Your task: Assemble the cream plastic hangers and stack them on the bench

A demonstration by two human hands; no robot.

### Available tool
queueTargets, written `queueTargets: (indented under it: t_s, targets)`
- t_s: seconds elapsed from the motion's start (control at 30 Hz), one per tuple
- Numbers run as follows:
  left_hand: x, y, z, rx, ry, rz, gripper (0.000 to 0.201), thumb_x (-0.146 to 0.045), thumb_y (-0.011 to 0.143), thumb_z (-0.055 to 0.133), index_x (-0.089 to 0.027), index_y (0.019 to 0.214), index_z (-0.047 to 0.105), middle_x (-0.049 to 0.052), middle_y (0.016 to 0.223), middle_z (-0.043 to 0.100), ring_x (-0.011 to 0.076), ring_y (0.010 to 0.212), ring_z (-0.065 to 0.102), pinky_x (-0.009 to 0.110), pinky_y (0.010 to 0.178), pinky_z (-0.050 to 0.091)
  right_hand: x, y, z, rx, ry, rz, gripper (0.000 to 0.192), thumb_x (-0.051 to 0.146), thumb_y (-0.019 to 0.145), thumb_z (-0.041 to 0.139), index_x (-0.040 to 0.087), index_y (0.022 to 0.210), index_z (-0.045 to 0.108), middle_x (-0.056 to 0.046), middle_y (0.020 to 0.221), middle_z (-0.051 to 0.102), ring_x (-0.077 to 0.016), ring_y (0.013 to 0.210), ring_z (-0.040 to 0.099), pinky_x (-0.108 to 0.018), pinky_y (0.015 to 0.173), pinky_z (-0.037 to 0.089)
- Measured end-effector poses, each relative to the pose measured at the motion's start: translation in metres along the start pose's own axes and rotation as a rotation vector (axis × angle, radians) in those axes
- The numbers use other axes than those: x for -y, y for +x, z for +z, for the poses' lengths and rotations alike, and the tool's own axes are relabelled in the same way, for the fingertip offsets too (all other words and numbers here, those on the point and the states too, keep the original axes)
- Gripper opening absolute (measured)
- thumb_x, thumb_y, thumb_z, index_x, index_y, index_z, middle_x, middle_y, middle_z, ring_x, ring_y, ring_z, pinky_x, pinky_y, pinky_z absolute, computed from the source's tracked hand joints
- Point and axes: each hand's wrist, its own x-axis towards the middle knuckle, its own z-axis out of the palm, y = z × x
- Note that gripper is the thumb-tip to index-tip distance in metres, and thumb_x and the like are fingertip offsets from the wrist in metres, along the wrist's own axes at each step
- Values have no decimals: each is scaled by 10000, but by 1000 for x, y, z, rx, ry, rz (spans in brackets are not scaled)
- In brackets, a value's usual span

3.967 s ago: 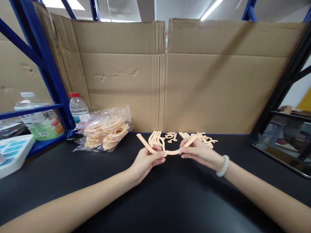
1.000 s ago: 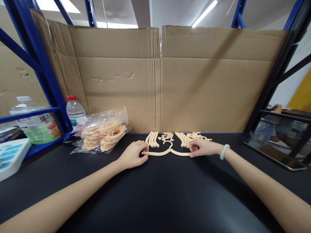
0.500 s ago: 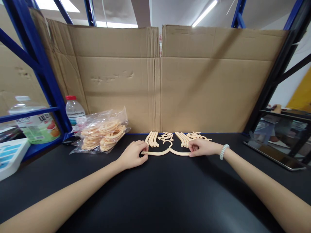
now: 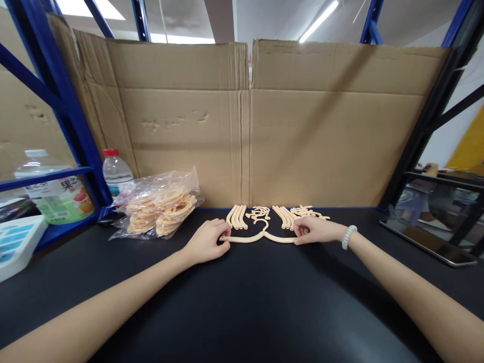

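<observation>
We judged the thin plastic hanger (image 4: pixel 260 236) the likeliest thing to fail: it lay flat on the black tabletop (image 4: pixel 242 302), pinned only at its two tips, and any uneven pull from either side could have bowed the slim arms or snapped them near the hook in the middle. A sideways slip could also have pushed it into the loose parts just behind it, the bundle of curved arm pieces (image 4: pixel 237 216) and the small hook pieces (image 4: pixel 259 213), and scattered those rows.

Our left hand (image 4: pixel 206 241) was loosely curled, fingers bent in, with thumb and fingertips pinching the hanger's left tip against the tabletop. Our right hand (image 4: pixel 315 229) was curled in the same way and nipped the right tip, a pale beaded bracelet (image 4: pixel 348 236) on its wrist. Neither hand was spread wide; each grasped only the hanger's end.

Off to the left sat a clear bag of more hanger parts (image 4: pixel 161 206), beside a red-capped water bottle (image 4: pixel 116 171), all before a cardboard wall (image 4: pixel 249 126).
</observation>
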Motion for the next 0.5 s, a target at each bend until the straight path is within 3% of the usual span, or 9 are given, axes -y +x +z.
queueTargets:
  t_s: [0.5]
  targets:
    - [0, 0, 0, -8, 20, -37, 85, -151, 636, 455, -203, 699, 479, 1, 712, 559, 195, 715, 532, 352, 759, 372, -5, -2, -4, 57, 12, -30, 95, 172, 657, 589, 175, 736, 535, 0, 679, 563, -135, 635, 547, -248, 580, 444]
